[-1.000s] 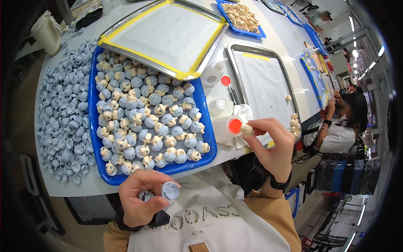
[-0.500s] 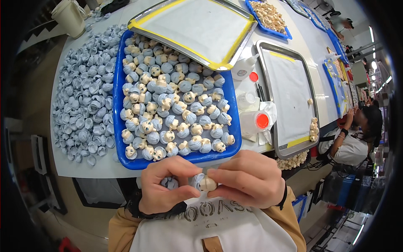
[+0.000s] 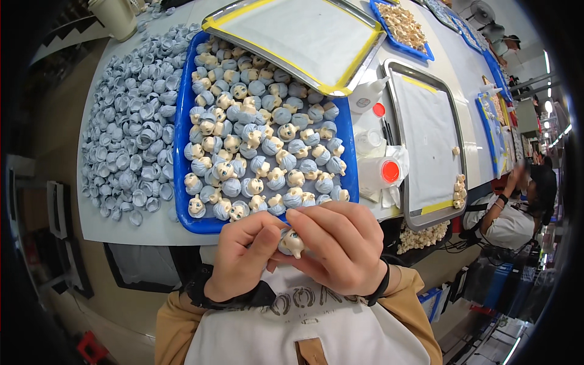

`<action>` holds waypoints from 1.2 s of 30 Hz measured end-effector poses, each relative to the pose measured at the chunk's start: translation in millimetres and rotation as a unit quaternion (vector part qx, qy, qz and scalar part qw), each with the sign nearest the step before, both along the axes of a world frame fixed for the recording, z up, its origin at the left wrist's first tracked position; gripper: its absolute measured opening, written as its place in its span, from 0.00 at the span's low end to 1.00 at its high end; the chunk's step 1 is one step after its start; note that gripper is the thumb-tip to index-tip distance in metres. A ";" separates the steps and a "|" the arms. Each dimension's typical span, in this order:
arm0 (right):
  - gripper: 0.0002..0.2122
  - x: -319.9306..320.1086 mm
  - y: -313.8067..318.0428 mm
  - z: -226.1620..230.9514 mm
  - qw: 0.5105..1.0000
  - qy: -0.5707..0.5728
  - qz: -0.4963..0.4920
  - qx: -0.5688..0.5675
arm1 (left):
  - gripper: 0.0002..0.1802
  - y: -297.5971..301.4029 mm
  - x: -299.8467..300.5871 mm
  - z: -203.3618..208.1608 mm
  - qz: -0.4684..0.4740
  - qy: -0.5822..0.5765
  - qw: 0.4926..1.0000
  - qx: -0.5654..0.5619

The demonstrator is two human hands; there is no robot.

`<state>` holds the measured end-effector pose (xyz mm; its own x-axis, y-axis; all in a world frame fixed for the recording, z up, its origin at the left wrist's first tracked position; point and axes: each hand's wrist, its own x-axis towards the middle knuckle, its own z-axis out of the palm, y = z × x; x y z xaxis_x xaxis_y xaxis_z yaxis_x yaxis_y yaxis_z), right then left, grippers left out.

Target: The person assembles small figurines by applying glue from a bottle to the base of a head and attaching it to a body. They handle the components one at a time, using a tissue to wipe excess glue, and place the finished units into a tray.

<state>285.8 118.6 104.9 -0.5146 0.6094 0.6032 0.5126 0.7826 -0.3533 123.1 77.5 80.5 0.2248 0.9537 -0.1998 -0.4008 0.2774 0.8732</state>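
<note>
My left hand (image 3: 243, 255) and my right hand (image 3: 342, 246) meet close to my chest, both pinching one small doll head (image 3: 291, 242) with a cream face and a pale blue hair cap. Just beyond my fingers lies a blue tray (image 3: 182, 152) packed with several finished doll heads (image 3: 261, 140) of the same kind. A heap of loose pale blue hair caps (image 3: 131, 131) covers the table to the left of the tray.
A yellow-edged metal tray (image 3: 292, 36) overlaps the blue tray's far end. Two white bottles with red caps (image 3: 380, 172) stand at the right, beside a second metal tray (image 3: 429, 134) holding a few heads. Another person (image 3: 517, 213) works at the far right.
My right hand came back from the red-capped bottle with a cream head. Both hands closed together near my chest, joining the head and the blue cap that my left hand held.
</note>
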 end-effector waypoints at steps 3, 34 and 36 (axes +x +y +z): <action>0.15 -0.9 0.1 -0.4 1.000 0.008 0.010 -0.013 | 0.21 -1.5 0.6 -0.2 -0.019 0.031 0.999 0.037; 0.20 299.8 1.7 -13.5 0.856 -0.244 -0.437 -0.133 | 0.24 -6.5 -34.3 1.3 0.090 -0.027 0.995 0.033; 0.22 294.1 0.6 -14.4 0.851 -0.071 -0.458 -0.246 | 0.21 -9.8 -31.3 -2.7 0.091 -0.037 0.993 0.061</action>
<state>579.9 119.2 90.5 0.2671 0.9549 0.1299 0.8925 -0.1942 -0.4071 91.8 67.7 77.8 0.0558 0.9960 -0.0703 -0.4987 0.0888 0.8622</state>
